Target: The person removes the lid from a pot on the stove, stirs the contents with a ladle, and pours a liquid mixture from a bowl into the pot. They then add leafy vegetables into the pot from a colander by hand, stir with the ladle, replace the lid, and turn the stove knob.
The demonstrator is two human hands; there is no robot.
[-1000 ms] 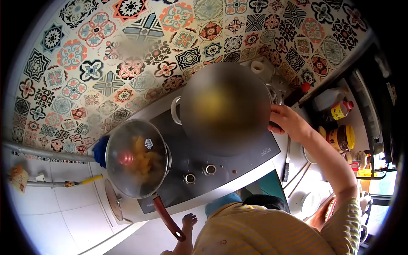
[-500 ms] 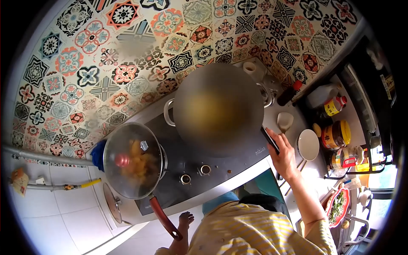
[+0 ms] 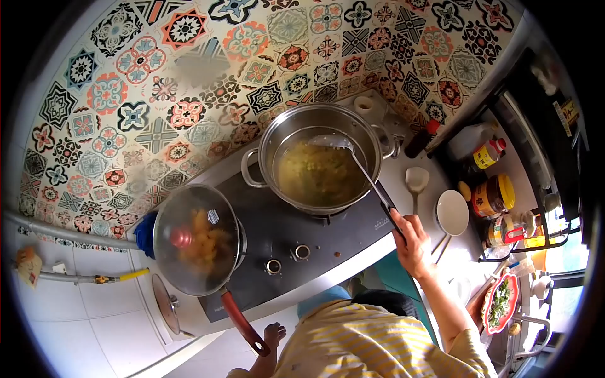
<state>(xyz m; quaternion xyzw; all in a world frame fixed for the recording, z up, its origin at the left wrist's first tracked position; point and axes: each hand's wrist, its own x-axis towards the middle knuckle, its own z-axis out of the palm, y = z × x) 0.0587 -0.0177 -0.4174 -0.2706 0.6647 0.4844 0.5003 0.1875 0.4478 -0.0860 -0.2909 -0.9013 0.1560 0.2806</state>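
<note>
My right hand (image 3: 413, 246) is closed around the black handle of a metal ladle (image 3: 368, 173). The ladle's head dips into yellowish, cloudy liquid with pieces in it, inside a two-handled steel pot (image 3: 253, 176) on the right of the stove. Low in the view, my left hand (image 3: 275, 333) hangs beside the stove with its fingers apart and nothing in it. Close to that hand is the reddish-brown handle of a frying pan (image 3: 242, 321). A glass lid (image 3: 173, 271) with a red knob covers the pan, and yellow-brown food shows through it.
Right of the black hob (image 3: 252, 246) are a spatula (image 3: 416, 181), a white bowl (image 3: 452, 213) and chopsticks. Jars and bottles (image 3: 491, 195) fill a rack. Farther right is a red-rimmed dish (image 3: 501, 302) of chopped greens. Another lid (image 3: 165, 302) leans at left.
The grey blur over the pot is gone, and its contents and the ladle's head now show. My right hand has shifted slightly down in the view. My left hand has barely moved.
</note>
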